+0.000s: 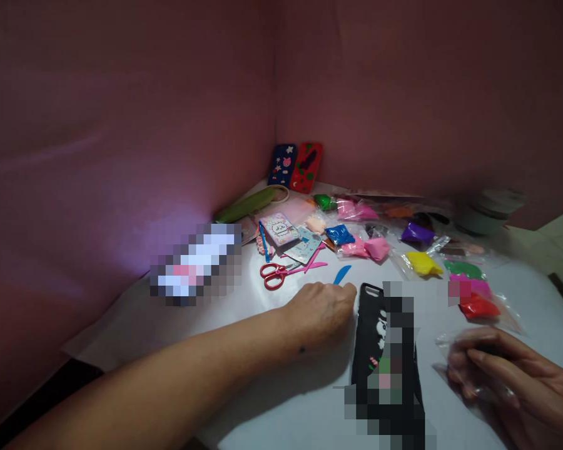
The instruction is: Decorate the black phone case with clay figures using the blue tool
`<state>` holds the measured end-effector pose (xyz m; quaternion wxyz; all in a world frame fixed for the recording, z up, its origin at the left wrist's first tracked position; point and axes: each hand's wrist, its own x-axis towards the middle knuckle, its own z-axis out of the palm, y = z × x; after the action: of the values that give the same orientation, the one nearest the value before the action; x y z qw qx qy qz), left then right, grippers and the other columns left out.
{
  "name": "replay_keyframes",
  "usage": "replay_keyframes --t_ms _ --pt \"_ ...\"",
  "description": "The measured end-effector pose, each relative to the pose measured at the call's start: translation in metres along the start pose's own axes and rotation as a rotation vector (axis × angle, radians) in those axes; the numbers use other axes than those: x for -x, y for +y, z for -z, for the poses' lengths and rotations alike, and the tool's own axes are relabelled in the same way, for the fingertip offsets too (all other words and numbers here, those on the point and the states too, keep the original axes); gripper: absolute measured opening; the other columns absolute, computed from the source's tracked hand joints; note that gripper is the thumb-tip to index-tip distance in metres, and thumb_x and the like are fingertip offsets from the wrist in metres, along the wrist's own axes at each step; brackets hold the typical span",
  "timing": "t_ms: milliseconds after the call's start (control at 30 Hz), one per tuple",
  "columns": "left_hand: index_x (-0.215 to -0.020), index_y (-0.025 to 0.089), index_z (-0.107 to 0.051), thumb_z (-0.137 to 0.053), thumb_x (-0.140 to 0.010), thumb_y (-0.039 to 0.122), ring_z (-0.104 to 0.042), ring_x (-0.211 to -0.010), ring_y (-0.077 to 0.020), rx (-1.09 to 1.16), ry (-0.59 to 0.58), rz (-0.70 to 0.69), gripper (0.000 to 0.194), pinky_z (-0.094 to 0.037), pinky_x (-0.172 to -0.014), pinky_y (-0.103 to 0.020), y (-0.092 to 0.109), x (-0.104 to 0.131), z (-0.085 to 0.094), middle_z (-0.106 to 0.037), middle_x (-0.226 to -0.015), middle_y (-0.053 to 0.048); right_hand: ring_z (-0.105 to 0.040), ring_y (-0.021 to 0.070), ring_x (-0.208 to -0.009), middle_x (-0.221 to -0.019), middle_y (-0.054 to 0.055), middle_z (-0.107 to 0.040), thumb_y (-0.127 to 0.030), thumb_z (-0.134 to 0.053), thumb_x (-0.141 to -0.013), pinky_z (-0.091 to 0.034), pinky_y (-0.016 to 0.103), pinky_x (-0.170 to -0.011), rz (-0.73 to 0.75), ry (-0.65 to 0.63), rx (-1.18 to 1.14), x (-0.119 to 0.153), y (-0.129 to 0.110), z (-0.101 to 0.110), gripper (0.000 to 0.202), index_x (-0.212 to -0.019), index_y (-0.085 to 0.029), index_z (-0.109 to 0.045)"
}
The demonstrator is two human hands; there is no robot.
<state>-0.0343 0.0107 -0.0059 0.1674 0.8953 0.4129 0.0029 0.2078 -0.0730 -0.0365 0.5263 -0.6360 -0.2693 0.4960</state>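
My left hand point(321, 312) is closed in a fist-like curl beside the upper left edge of a black phone case point(366, 331). Its fingertips are hidden, so what they hold cannot be seen. The blade of a blue plastic clay knife point(342, 274) shows just beyond the knuckles; whether the hand touches it I cannot tell. White and coloured clay figures decorate the case, which is partly blurred out. At the right, my right hand point(511, 369) pinches a crumpled clear plastic bag point(457, 365) over the white table.
Red-handled scissors point(273, 275), a pink plastic knife point(312, 267) and a blue pen point(264, 240) lie ahead. Bagged clay, including yellow point(423, 264) and red point(479, 306), spreads rightward. Blue point(282, 165) and red point(307, 165) decorated cases lean at the back corner. A pixelated bright object point(197, 262) stands left.
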Motion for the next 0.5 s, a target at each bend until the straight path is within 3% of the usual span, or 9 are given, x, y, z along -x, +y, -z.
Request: replay_keyframes --t_ms 233,500 --pt "-0.098 0.014 -0.052 -0.038 -0.08 0.011 -0.067 -0.076 -0.0283 -0.027 -0.032 -0.013 0.022 -0.045 -0.058 -0.034 0.001 -0.0003 0.0044 -0.069 -0.087 -0.014 -0.059 0.0199 -0.052 -0.061 0.003 -0.064 -0.035 -0.089 -0.036 -0.045 0.022 -0.038 -0.036 0.07 0.0 -0.0056 -0.0001 -0.0015 0.042 -0.068 -0.023 -0.066" --pt "-0.095 0.013 -0.054 -0.04 -0.079 0.012 -0.067 -0.075 -0.0276 -0.056 -0.015 -0.039 0.021 -0.044 -0.056 -0.034 0.0011 -0.0001 0.0021 -0.069 -0.09 -0.012 -0.051 0.017 -0.046 -0.051 0.001 -0.057 -0.041 -0.083 -0.051 -0.043 0.024 -0.039 -0.011 0.012 0.007 -0.0041 0.0011 -0.0023 0.032 -0.067 -0.024 -0.062"
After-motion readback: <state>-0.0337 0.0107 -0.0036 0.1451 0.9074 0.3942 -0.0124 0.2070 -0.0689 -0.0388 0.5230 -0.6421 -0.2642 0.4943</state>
